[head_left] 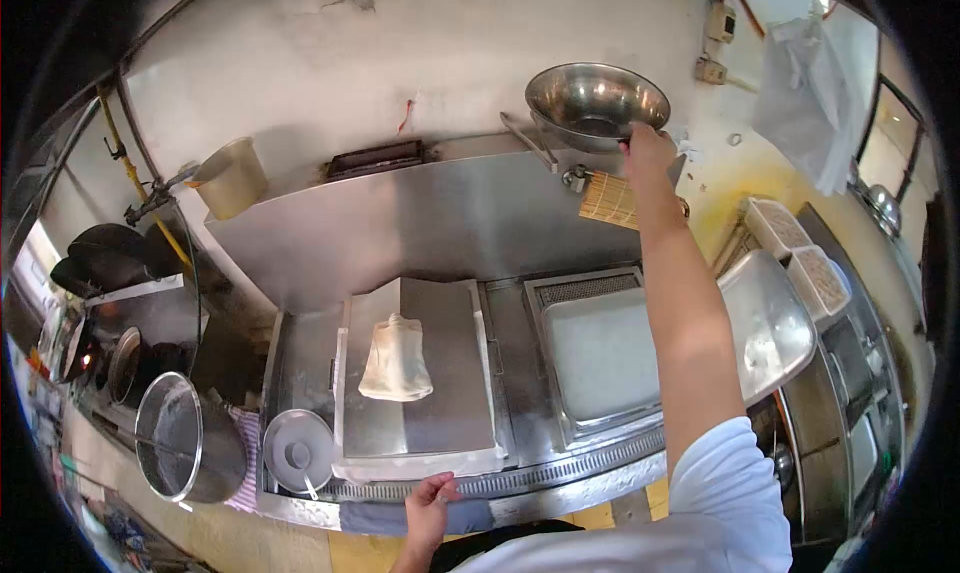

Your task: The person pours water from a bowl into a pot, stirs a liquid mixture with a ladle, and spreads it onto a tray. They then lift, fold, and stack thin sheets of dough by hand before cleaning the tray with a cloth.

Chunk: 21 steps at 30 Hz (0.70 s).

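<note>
My right hand (pixel 650 148) reaches far forward and grips the near rim of a large metal mixing bowl (pixel 598 98), which is tilted so its inside shows. Below the bowl, a bamboo mat (pixel 608 201) hangs over the ledge, close to my forearm. My left hand (pixel 430 503) is near the counter's front edge, its fingers curled together with nothing visible in them. In front of it lies a metal sheet (pixel 450 413) on a white cloth. A folded, off-white cloth (pixel 395 361) rests on that sheet.
A shallow tray (pixel 600 353) sits in the counter at right. At left are a round lid (pixel 298 448) and a large strainer (pixel 170 438). A beige pot (pixel 232 178) and tongs (pixel 530 141) are on the ledge. Food containers (pixel 778 228) line the right side.
</note>
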### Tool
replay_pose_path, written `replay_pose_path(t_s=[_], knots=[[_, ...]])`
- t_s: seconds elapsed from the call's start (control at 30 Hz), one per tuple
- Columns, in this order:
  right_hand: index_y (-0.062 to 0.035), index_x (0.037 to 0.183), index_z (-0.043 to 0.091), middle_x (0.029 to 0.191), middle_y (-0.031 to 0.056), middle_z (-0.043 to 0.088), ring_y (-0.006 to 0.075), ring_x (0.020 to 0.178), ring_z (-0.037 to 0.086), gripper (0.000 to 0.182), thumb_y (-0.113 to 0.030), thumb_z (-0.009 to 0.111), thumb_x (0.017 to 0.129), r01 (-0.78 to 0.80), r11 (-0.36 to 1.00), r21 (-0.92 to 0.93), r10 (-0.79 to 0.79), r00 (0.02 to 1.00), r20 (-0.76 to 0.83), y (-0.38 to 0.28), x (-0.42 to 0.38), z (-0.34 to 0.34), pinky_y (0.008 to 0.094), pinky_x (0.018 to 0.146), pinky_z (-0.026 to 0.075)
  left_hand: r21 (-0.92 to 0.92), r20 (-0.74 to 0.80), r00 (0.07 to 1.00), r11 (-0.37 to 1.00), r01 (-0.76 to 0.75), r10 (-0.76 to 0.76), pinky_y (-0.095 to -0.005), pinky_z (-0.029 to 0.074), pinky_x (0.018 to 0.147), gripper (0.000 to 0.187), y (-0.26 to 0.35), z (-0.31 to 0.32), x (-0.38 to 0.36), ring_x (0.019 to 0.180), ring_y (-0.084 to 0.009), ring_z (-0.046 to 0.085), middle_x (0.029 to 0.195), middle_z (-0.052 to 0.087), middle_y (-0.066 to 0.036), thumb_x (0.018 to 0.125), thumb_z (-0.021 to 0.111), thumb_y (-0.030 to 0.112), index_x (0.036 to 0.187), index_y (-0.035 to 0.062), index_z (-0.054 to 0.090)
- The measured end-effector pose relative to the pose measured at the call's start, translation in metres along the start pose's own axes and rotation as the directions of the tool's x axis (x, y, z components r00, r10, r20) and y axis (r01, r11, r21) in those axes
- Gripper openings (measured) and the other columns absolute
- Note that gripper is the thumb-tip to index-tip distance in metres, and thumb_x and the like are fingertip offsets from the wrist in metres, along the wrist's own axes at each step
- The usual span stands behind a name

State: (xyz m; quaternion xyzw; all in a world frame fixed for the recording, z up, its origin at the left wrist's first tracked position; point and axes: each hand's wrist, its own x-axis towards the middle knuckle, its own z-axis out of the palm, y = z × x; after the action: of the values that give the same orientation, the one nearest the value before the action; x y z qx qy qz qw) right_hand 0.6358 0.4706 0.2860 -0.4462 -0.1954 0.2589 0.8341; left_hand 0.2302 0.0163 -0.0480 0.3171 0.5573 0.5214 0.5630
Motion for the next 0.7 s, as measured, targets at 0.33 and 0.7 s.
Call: replay_pose_path(t_s=[0.33, 0.7], knots=[[0.008, 0.113, 0.06, 0.099, 0.0182, 0.069, 0.0237, 0.068, 0.067, 0.034, -0.005, 0.077, 0.087, -0.152, 0.988, 0.027, 0.15, 0.987, 0.052, 0.044, 0.056, 0.039, 0.0333, 0.048, 0.06, 0.025, -0.092, 0.993, 0.997, 0.076, -0.074, -0.0311, 0.057, 0.083, 0.022, 0.001, 0.117, -0.017, 0.089, -0.0173, 0.07, 0.102, 0.073, -0.009, 0.1, 0.069, 0.005, 0.119, -0.0048, 0.069], [-0.003, 0.103, 0.055, 0.082, 0.0051, 0.054, 0.0179, 0.064, 0.057, 0.025, -0.023, 0.07, 0.099, -0.404, 0.901, 0.158, 0.329, 0.873, 0.36, 0.061, 0.044, -0.003, 0.0428, 0.063, 0.066, 0.071, -0.131, 0.99, 0.996, 0.057, -0.048, -0.0302, 0.057, 0.084, 0.022, -0.017, 0.136, -0.039, 0.09, -0.0157, 0.07, 0.099, 0.073, -0.008, 0.101, 0.068, 0.006, 0.12, -0.0045, 0.068]])
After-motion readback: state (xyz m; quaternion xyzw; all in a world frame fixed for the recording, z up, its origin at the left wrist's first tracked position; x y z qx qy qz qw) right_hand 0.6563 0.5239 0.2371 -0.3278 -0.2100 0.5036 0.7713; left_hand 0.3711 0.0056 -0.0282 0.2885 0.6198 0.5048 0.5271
